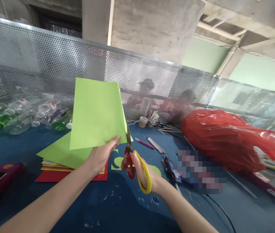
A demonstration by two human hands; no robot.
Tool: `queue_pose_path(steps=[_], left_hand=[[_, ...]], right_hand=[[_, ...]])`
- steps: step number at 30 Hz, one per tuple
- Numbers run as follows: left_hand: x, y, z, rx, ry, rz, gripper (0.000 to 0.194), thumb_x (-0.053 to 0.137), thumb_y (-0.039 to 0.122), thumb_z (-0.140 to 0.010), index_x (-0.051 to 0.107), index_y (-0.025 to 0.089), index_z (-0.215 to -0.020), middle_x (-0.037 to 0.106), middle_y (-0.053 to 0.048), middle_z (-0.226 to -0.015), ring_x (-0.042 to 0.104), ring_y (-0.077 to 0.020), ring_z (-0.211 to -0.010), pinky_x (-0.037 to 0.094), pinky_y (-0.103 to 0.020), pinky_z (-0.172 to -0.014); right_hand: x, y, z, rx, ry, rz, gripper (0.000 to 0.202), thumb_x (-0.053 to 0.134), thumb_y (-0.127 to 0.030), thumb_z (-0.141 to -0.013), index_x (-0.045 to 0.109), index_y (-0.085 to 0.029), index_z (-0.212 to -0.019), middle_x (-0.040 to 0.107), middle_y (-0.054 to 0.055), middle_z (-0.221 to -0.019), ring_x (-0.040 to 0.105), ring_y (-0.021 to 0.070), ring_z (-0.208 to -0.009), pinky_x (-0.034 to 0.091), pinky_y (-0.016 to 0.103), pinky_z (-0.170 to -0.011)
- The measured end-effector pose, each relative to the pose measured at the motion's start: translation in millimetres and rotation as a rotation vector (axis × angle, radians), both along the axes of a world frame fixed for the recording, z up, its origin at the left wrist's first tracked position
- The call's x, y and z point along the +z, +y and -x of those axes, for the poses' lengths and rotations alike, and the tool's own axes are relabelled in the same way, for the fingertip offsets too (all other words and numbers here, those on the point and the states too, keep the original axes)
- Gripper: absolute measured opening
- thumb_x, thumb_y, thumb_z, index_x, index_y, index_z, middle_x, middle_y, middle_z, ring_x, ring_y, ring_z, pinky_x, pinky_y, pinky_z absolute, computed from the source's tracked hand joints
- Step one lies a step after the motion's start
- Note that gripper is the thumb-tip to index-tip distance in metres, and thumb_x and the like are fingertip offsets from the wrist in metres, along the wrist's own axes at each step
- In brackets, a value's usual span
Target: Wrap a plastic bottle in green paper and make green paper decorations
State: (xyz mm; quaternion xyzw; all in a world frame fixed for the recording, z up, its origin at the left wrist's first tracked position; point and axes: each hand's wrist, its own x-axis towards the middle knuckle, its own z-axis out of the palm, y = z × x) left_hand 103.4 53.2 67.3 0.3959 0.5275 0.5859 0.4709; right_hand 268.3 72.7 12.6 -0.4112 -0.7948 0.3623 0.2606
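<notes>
My left hand (pixel 103 153) grips a light green sheet of paper (pixel 96 113) by its lower edge, thumb on the near face, and holds it up off the table. In my right hand (pixel 143 170) is a pair of scissors (pixel 146 181) with one yellow and one red handle loop. Their blades point upward at the sheet's right edge, close to its lower right corner. Under the raised sheet lies a stack of coloured paper (pixel 71 174), green on top and red at the bottom. Cut green paper pieces (pixel 118 161) rest on the table, partly behind my right hand.
Clear and green plastic bottles (pixel 22 113) lie at the back left. Paper cups (pixel 142 122), one holding pens, stand by the perforated metal screen (pixel 89 61). A purple marker (pixel 144 143), a dark blue tool (pixel 172 170) with a cable and a red plastic bag (pixel 219 139) are to the right.
</notes>
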Motion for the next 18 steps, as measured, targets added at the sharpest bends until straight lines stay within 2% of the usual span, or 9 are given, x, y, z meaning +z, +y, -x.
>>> queue_pose_path(steps=[2, 4, 9, 14, 18], left_hand=[[5.5, -3, -3, 0.018, 0.01, 0.034, 0.008, 0.064, 0.02, -0.073, 0.072, 0.02, -0.072, 0.075, -0.004, -0.099, 0.059, -0.0256, -0.115, 0.047, -0.03, -0.096], [3.4, -2, -4, 0.022, 0.003, 0.05, 0.007, 0.065, 0.018, -0.072, 0.072, 0.02, -0.074, 0.074, -0.005, -0.103, 0.059, -0.0253, -0.116, 0.046, -0.03, -0.098], [-18.0, 8, -3, -0.06, -0.134, -0.055, 0.016, 0.062, 0.025, -0.077, 0.072, 0.018, -0.088, 0.067, -0.005, -0.118, 0.062, -0.0212, -0.111, 0.047, -0.026, -0.096], [-29.6, 14, -2, -0.034, -0.105, -0.064, 0.023, 0.071, 0.029, -0.071, 0.073, 0.018, -0.092, 0.07, -0.007, -0.113, 0.062, -0.0253, -0.11, 0.041, -0.034, -0.103], [-40.3, 22, -3, -0.03, -0.157, -0.124, 0.031, 0.075, 0.033, -0.068, 0.073, 0.019, -0.096, 0.07, -0.008, -0.113, 0.06, -0.0247, -0.113, 0.04, -0.032, -0.104]], right_hand=[[-0.2, 0, 0, 0.0, -0.001, 0.005, 0.058, 0.014, -0.062, -0.093, 0.051, -0.019, -0.079, 0.057, 0.004, -0.077, 0.051, 0.0143, -0.063, 0.045, 0.028, -0.062], [0.9, -1, 0, -0.004, -0.013, -0.011, 0.058, 0.013, -0.062, -0.093, 0.05, -0.019, -0.08, 0.057, 0.004, -0.08, 0.051, 0.0141, -0.064, 0.045, 0.028, -0.062], [5.9, -5, 2, 0.003, -0.039, -0.04, 0.061, 0.011, -0.065, -0.091, 0.05, -0.019, -0.082, 0.057, 0.005, -0.08, 0.051, 0.0143, -0.064, 0.045, 0.029, -0.062], [5.1, -4, 3, -0.017, 0.006, -0.029, 0.06, 0.012, -0.066, -0.091, 0.048, -0.019, -0.079, 0.052, 0.003, -0.075, 0.049, 0.0135, -0.062, 0.046, 0.028, -0.061], [0.7, -2, 5, -0.005, 0.135, 0.01, 0.057, 0.018, -0.07, -0.088, 0.043, -0.02, -0.077, 0.043, -0.002, -0.064, 0.045, 0.0117, -0.057, 0.05, 0.031, -0.069]])
